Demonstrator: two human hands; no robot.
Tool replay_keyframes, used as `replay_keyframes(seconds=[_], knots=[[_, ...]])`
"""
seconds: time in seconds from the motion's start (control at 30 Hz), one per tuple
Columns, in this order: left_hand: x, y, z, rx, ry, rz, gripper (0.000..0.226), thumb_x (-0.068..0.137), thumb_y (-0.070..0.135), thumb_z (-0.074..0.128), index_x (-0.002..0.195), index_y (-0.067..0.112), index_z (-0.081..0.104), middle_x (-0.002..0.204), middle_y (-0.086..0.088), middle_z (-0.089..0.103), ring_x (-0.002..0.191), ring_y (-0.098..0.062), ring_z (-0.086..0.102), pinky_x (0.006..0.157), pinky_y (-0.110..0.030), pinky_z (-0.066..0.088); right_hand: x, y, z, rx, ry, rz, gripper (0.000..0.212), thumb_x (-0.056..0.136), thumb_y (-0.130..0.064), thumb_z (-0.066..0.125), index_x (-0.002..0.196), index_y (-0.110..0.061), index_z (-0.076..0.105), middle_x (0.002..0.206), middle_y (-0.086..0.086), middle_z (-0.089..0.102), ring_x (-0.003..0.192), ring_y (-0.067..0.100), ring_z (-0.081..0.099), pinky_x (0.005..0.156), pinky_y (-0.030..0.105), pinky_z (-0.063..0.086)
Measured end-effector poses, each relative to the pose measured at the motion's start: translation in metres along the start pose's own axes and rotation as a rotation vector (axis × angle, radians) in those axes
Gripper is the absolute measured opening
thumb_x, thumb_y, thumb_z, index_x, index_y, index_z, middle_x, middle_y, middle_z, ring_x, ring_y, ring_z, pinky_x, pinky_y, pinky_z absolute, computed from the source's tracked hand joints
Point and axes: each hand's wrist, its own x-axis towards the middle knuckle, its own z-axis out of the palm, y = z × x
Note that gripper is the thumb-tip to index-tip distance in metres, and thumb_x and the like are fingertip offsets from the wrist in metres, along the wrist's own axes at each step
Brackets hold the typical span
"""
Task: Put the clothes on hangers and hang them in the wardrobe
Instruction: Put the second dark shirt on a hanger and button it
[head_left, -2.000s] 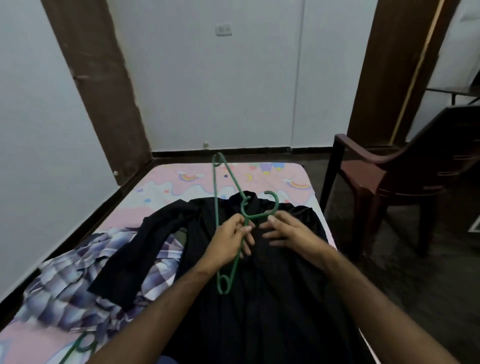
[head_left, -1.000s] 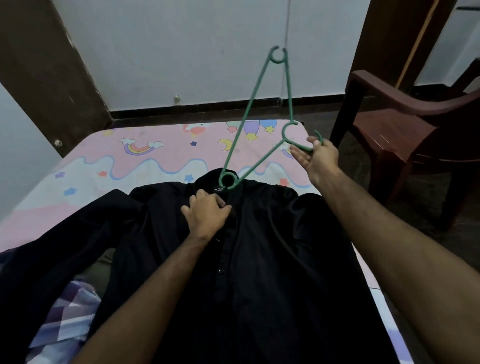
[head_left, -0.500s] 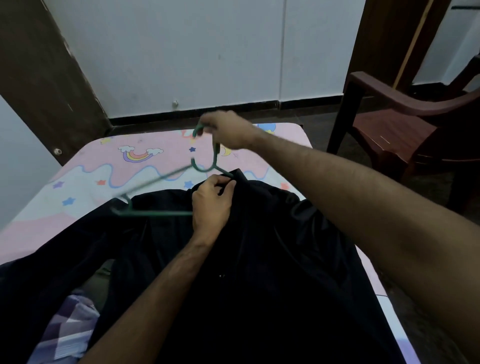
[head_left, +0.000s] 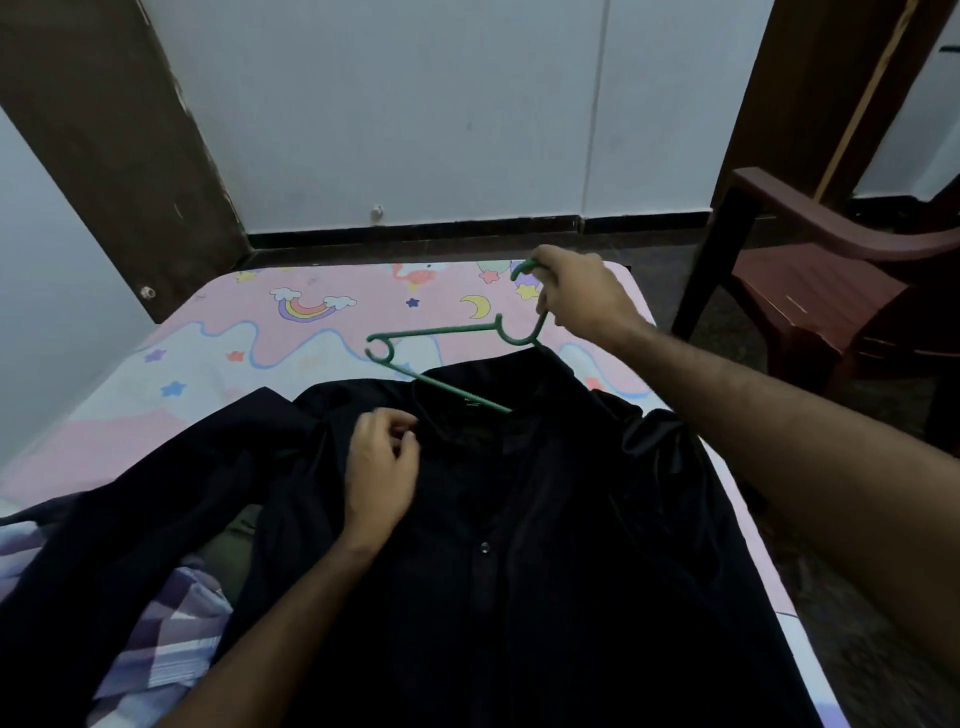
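On the bed (head_left: 218, 364), which is covered by a pink sheet printed with rainbows, stars and a moon, a black shirt (head_left: 519, 545) is laid out flat with its collar toward the far end. A green hanger (head_left: 441, 358) is held above the collar; its hook is grasped by the right hand (head_left: 582, 296), fingers curled round it. One arm of the hanger is seen entering the neck opening of the shirt, while the looped end at the other side stands clear over the sheet. The left hand (head_left: 382, 467) is placed on the shirt just beside the collar, its fingers curled and pinching the dark cloth there. A checked garment (head_left: 166, 639) in purple and white is noted at the near left, partly covered by a sleeve of the black shirt. A dark red plastic chair (head_left: 831, 291) is observed on the floor to the right of the bed, well apart from the hanger. A white wall (head_left: 415, 104) with a dark skirting is recorded beyond the bed.
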Motion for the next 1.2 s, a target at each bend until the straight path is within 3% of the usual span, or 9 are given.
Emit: replay_keyframes(seconds=[0.1,0.17,0.23,0.37,0.53,0.7,0.8,0.93,1.2], knots=[[0.038,-0.014,0.001,-0.058,-0.205,-0.357,0.045,0.093,0.041,0.067,0.124,0.011,0.051,0.114,-0.005,0.06,0.106,-0.024,0.062,0.09,-0.035,0.047,-0.01,0.0,-0.009,0.238,-0.017,0.029,0.023,0.105,-0.018,0.044,0.106,-0.021,0.067,0.075,0.005,0.074,0.055,0.02,0.067,0.049,0.024,0.049],[0.054,-0.011,0.01,0.107,-0.383,-0.328,0.061,0.09,0.055,0.064,0.13,0.014,0.044,0.114,-0.003,0.06,0.105,-0.024,0.061,0.091,-0.039,0.048,-0.021,-0.004,-0.011,0.347,-0.012,0.027,0.024,0.105,-0.018,0.044,0.103,-0.022,0.068,0.073,0.008,0.072,0.052,0.019,0.064,0.047,0.025,0.05],[0.067,-0.009,0.021,0.329,-0.428,-0.254,0.052,0.092,0.05,0.062,0.126,0.013,0.048,0.111,-0.007,0.062,0.105,-0.029,0.062,0.086,-0.039,0.05,-0.03,-0.006,-0.012,0.409,0.003,0.005,0.025,0.105,-0.018,0.045,0.1,-0.023,0.069,0.069,0.009,0.069,0.05,0.02,0.06,0.047,0.029,0.052],[0.088,-0.02,0.013,0.101,-0.336,-0.305,0.009,0.094,0.019,0.064,0.093,0.011,0.068,0.099,-0.016,0.07,0.095,-0.03,0.066,0.071,-0.029,0.051,-0.041,-0.007,-0.014,0.353,0.021,-0.115,0.022,0.105,-0.017,0.048,0.099,-0.023,0.069,0.063,0.005,0.066,0.044,0.022,0.054,0.045,0.026,0.047],[0.097,-0.034,-0.041,-0.167,-0.337,-0.381,0.008,0.081,0.011,0.081,0.085,0.017,0.078,0.062,0.015,0.069,0.063,-0.002,0.058,0.067,-0.017,0.045,-0.053,-0.004,-0.01,0.27,0.032,-0.155,0.021,0.106,-0.017,0.049,0.101,-0.024,0.068,0.062,0.002,0.066,0.041,0.012,0.05,0.049,0.025,0.047],[0.109,-0.032,-0.056,0.141,-0.298,-0.249,0.013,0.081,0.025,0.083,0.086,0.013,0.08,0.079,-0.014,0.072,0.074,-0.018,0.056,0.067,-0.028,0.042,-0.052,-0.013,-0.01,0.206,-0.015,-0.137,0.02,0.106,-0.018,0.05,0.099,-0.024,0.068,0.062,0.001,0.068,0.041,0.012,0.05,0.047,0.022,0.046],[0.111,-0.021,-0.056,0.169,-0.228,-0.191,0.008,0.083,0.019,0.08,0.08,0.013,0.076,0.07,-0.009,0.064,0.072,-0.017,0.053,0.058,-0.022,0.039,-0.048,-0.011,-0.02,0.2,-0.04,-0.121,0.021,0.105,-0.015,0.049,0.098,-0.023,0.068,0.064,0.003,0.069,0.04,0.015,0.051,0.042,0.025,0.046],[0.117,-0.017,-0.067,0.069,-0.337,-0.215,0.026,0.081,-0.004,0.073,0.082,0.022,0.078,0.08,0.001,0.073,0.077,-0.014,0.064,0.072,-0.022,0.046,-0.053,-0.014,-0.017,0.155,-0.11,-0.136,0.019,0.106,-0.018,0.049,0.099,-0.024,0.066,0.065,0.002,0.07,0.04,0.017,0.056,0.043,0.027,0.048],[0.118,0.019,-0.087,0.2,-0.18,0.082,0.019,0.083,0.002,0.07,0.094,0.014,0.079,0.091,-0.001,0.074,0.082,-0.013,0.065,0.075,-0.021,0.045,-0.049,-0.034,0.025,-0.017,-0.244,-0.121,0.017,0.101,-0.014,0.05,0.098,-0.024,0.063,0.065,-0.007,0.063,0.047,0.016,0.059,0.056,0.037,0.058]])
